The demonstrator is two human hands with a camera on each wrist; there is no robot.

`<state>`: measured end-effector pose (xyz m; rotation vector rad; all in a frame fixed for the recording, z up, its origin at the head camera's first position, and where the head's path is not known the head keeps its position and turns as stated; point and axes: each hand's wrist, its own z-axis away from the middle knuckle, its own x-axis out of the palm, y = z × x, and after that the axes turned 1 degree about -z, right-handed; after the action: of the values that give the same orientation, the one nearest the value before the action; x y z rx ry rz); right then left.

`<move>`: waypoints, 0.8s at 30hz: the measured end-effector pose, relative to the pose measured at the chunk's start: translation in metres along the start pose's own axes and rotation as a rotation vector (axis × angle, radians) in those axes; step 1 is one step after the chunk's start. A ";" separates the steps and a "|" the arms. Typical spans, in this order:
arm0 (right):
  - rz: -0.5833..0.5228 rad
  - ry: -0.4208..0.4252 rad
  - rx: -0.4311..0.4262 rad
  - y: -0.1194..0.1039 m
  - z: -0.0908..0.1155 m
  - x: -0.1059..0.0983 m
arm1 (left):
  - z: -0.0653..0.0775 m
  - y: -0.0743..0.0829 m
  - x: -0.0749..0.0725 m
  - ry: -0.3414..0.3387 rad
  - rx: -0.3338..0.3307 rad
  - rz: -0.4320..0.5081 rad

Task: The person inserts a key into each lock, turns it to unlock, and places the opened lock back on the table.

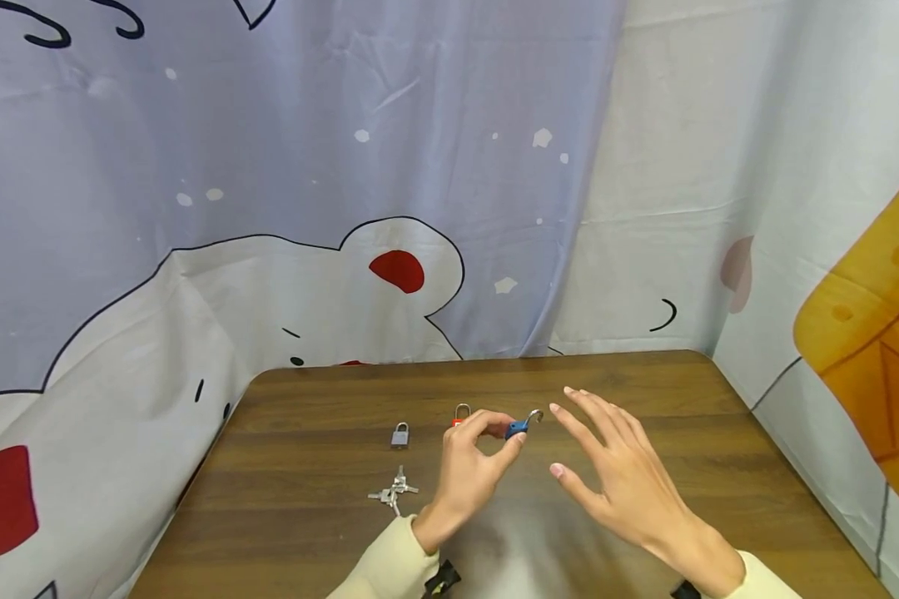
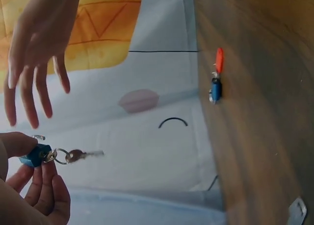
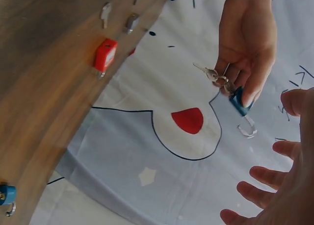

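Observation:
Between the thumb and fingers of my left hand (image 1: 470,470) is a small blue padlock (image 1: 517,428), raised above the table. Its silver shackle (image 3: 249,129) stands unlatched, pointing toward my right hand. A key is in the lock's base, and a ring joins it to a second key (image 2: 76,156) that hangs loose. My right hand (image 1: 618,474) is spread beside the padlock, apart from it, fingers extended and holding nothing. A red padlock (image 3: 105,54) lies on the table, partly hidden behind my left hand in the head view.
On the wooden table (image 1: 330,399), a grey padlock (image 1: 399,435) lies left of my hands, with several loose keys (image 1: 394,491) nearer me. Another blue padlock (image 3: 7,194) shows on the tabletop in the right wrist view. Printed curtains (image 1: 494,208) hang behind and to the right.

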<state>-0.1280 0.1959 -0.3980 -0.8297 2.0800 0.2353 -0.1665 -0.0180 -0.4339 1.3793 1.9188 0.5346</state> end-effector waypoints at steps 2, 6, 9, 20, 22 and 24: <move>0.013 -0.024 0.010 0.000 0.004 0.001 | -0.002 -0.004 0.005 -0.017 -0.077 0.019; 0.045 -0.058 0.020 0.002 0.012 0.003 | -0.003 -0.013 0.016 -0.031 -0.191 0.076; 0.063 -0.067 0.017 0.004 0.017 0.004 | -0.005 -0.018 0.024 -0.056 -0.273 0.114; 0.074 -0.081 0.021 0.008 0.027 0.010 | -0.011 -0.049 0.055 -0.180 -0.452 0.053; 0.074 -0.077 0.019 0.008 0.029 0.012 | -0.010 -0.054 0.060 -0.230 -0.461 0.003; 0.073 -0.070 0.013 0.009 0.031 0.013 | -0.008 -0.059 0.065 -0.281 -0.470 -0.047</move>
<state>-0.1192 0.2099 -0.4284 -0.7288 2.0459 0.2858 -0.2230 0.0232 -0.4881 1.0389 1.4774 0.6778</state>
